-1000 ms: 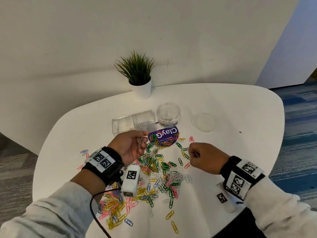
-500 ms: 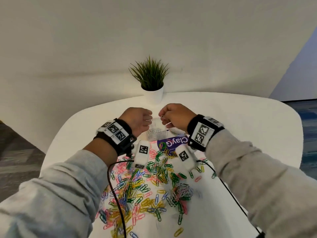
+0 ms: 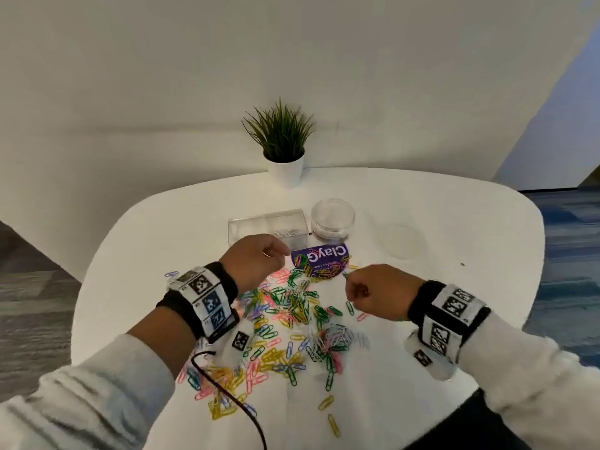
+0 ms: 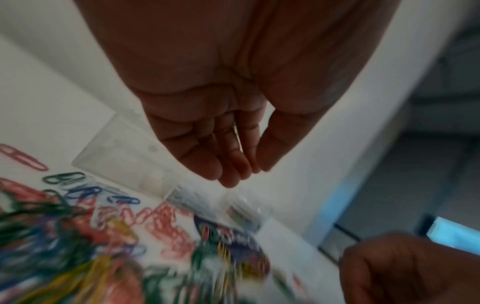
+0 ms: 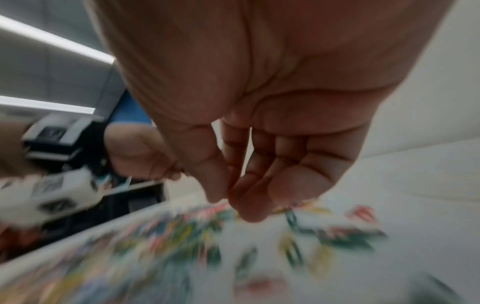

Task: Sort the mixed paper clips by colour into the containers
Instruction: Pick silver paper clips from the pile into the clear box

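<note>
The paper clips (image 3: pixel 292 316) are small bent-wire loops coated in green, yellow, pink, blue and white, strewn in a loose tangled heap across the middle and near left of the white bench (image 3: pixel 454 222). A few yellow ones lie apart toward the near edge, and a knot of white ones sits right of centre. At the far end of the heap some clips lie on a purple label (image 3: pixel 319 259) printed with white letters. Behind that stand the containers: a clear rectangular box (image 3: pixel 259 222) with some silvery clips in its right part, and just beside it on the right a round clear jar (image 3: pixel 332 217).

The left hand (image 3: pixel 256 263) hovers over the far left of the heap, its grip drawn together with fingertips touching the thumb; a thin pale wire shows between the fingers in the wrist view, though what it is I cannot tell. The right hand (image 3: pixel 378 292) hangs above the right side of the heap, fingers curled close to the thumb; whether they pinch anything is lost in blur
</note>
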The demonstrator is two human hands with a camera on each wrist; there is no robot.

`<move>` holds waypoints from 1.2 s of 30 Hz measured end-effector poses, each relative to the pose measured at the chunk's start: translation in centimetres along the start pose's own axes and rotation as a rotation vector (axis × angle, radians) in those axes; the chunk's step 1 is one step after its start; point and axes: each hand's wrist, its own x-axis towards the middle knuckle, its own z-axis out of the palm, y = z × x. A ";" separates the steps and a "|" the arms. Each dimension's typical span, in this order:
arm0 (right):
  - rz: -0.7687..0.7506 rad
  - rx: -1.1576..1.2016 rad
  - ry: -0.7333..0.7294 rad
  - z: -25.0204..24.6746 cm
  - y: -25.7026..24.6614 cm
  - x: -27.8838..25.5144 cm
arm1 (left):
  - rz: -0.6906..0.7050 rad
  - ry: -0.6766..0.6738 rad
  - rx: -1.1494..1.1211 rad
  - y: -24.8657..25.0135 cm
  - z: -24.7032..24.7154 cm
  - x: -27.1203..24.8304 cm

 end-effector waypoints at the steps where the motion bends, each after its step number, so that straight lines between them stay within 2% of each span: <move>1: 0.013 -0.043 -0.042 1.2 0.6 -1.1 | 0.065 -0.069 0.186 0.2 1.2 -1.2; 4: 0.029 -0.058 -0.075 4.0 1.4 -3.1 | 0.253 -0.315 0.571 1.0 5.4 -4.5; 6: 0.040 -0.059 -0.033 5.2 1.5 -3.5 | 0.342 -0.368 0.708 1.1 7.6 -5.6; 10: 0.046 -0.049 0.034 6.1 1.7 -3.3 | 0.353 -0.326 0.792 0.5 9.3 -6.2; 16: 0.017 0.015 0.077 6.2 2.5 -3.7 | 0.241 -0.154 0.737 -2.6 8.6 -5.8; 19: 0.027 0.032 0.099 6.3 2.8 -3.7 | 0.269 -0.096 0.714 -3.0 9.0 -6.1; 22: 0.056 0.063 0.094 6.4 2.9 -3.5 | 0.338 -0.069 0.683 -2.0 10.0 -6.3; 27: 0.056 0.121 0.198 6.1 3.1 -3.1 | 0.340 -0.102 0.730 -0.9 11.7 -5.9; 33: 0.005 0.112 0.080 6.1 2.5 -2.7 | 0.387 -0.072 0.680 -1.4 11.7 -5.9; 36: -0.001 0.075 0.048 6.5 2.2 -2.4 | 0.361 -0.046 0.617 -1.5 11.1 -6.1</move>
